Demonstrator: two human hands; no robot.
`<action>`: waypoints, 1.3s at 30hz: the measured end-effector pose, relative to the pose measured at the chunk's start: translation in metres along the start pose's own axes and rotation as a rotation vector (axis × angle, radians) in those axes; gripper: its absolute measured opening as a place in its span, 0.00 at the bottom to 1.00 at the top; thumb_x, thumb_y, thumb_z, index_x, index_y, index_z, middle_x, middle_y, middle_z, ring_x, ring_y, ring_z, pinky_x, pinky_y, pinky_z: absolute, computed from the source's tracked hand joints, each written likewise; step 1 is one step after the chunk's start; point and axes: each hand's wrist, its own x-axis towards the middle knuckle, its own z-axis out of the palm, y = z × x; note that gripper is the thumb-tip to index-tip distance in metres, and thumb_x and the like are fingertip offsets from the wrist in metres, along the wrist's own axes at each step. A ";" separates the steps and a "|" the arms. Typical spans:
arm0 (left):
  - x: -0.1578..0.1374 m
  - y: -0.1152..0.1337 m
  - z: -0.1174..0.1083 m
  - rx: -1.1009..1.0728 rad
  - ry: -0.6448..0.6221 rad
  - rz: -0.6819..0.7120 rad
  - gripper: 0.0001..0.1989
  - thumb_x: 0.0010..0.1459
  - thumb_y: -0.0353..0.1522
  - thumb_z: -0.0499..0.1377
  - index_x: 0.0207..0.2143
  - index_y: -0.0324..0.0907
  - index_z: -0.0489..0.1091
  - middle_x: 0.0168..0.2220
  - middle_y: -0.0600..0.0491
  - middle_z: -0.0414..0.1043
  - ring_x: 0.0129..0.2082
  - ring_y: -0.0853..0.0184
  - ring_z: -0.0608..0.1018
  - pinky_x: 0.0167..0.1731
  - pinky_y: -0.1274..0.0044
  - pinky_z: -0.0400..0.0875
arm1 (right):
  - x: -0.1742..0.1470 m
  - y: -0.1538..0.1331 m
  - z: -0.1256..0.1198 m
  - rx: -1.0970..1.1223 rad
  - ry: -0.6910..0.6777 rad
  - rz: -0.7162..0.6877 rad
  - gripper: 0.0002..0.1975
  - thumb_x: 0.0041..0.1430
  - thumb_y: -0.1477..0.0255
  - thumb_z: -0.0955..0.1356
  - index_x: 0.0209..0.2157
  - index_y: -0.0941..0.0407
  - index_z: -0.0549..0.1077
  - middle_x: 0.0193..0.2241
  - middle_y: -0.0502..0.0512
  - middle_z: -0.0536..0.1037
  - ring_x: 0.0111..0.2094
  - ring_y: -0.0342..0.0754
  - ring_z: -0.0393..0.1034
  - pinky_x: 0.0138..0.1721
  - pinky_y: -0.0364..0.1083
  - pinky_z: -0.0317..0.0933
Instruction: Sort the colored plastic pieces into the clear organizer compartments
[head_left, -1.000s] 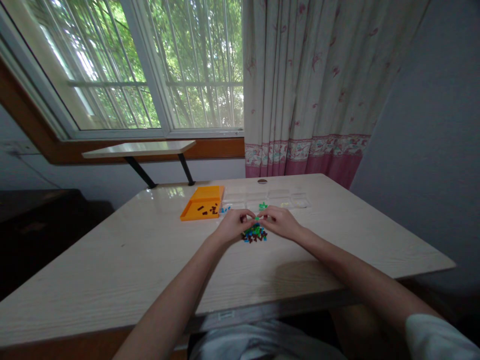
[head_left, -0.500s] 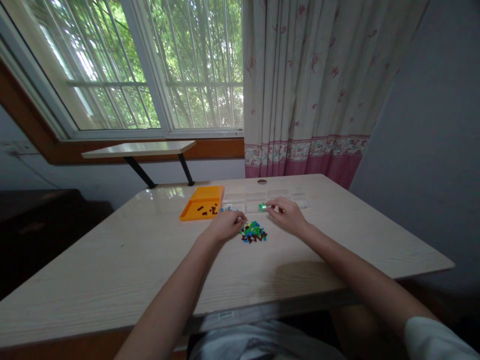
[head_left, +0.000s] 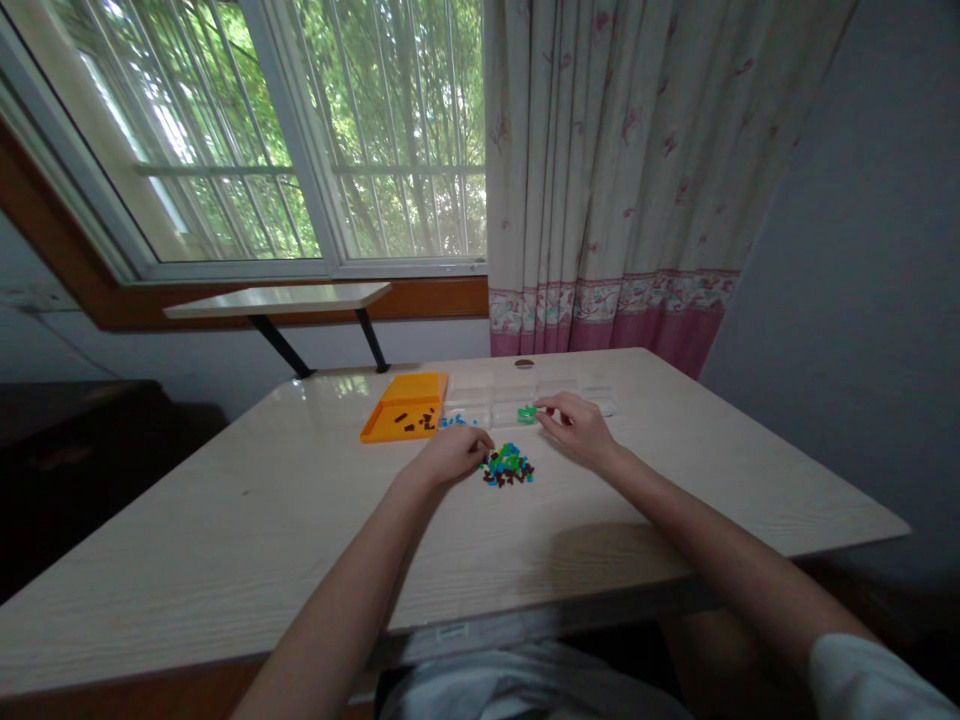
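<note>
Pieces [head_left: 508,466] in green, blue and dark brown lie heaped on the pale table [head_left: 315,560]. The left hand [head_left: 454,452] curls its fingers at the heap's left edge; the right hand [head_left: 576,428], thumb near its fingertips, is beside green pieces [head_left: 526,413] in a clear tray [head_left: 501,413] — whether either grips anything, I cannot tell. Leftward, an orange case [head_left: 379,432] holds brown bits [head_left: 409,428].
</note>
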 end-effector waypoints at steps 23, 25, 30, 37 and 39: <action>-0.009 -0.008 -0.001 -0.053 -0.010 0.036 0.14 0.49 0.29 0.51 0.34 0.42 0.75 0.31 0.51 0.76 0.30 0.68 0.74 0.28 0.81 0.62 | -0.005 0.018 0.023 -0.219 -0.156 0.254 0.07 0.53 0.70 0.65 0.34 0.54 0.73 0.29 0.51 0.74 0.31 0.44 0.67 0.32 0.41 0.57; -0.012 -0.009 -0.002 -0.040 -0.014 0.024 0.14 0.50 0.30 0.51 0.34 0.43 0.75 0.31 0.51 0.76 0.29 0.68 0.74 0.28 0.81 0.62 | -0.003 0.025 0.031 -0.260 -0.196 0.311 0.07 0.52 0.71 0.65 0.33 0.54 0.73 0.29 0.51 0.74 0.33 0.45 0.67 0.33 0.42 0.58; -0.016 -0.010 -0.005 -0.007 -0.016 0.009 0.13 0.50 0.31 0.52 0.35 0.43 0.75 0.30 0.51 0.76 0.28 0.68 0.74 0.28 0.81 0.62 | 0.002 0.035 0.044 -0.290 -0.264 0.375 0.09 0.53 0.71 0.64 0.36 0.53 0.74 0.33 0.52 0.75 0.36 0.46 0.68 0.37 0.43 0.59; -0.013 -0.014 0.002 0.007 0.002 0.013 0.12 0.49 0.28 0.52 0.32 0.43 0.74 0.29 0.52 0.75 0.28 0.69 0.73 0.27 0.81 0.61 | -0.009 0.031 0.036 -0.244 -0.231 0.323 0.09 0.55 0.70 0.63 0.34 0.55 0.73 0.31 0.52 0.75 0.34 0.45 0.68 0.36 0.42 0.58; -0.010 -0.012 0.002 0.000 0.002 0.009 0.12 0.49 0.28 0.52 0.32 0.42 0.74 0.27 0.52 0.74 0.27 0.69 0.73 0.27 0.81 0.61 | -0.012 0.027 0.032 -0.199 -0.292 0.284 0.08 0.55 0.70 0.63 0.32 0.56 0.73 0.29 0.52 0.75 0.32 0.44 0.67 0.34 0.41 0.57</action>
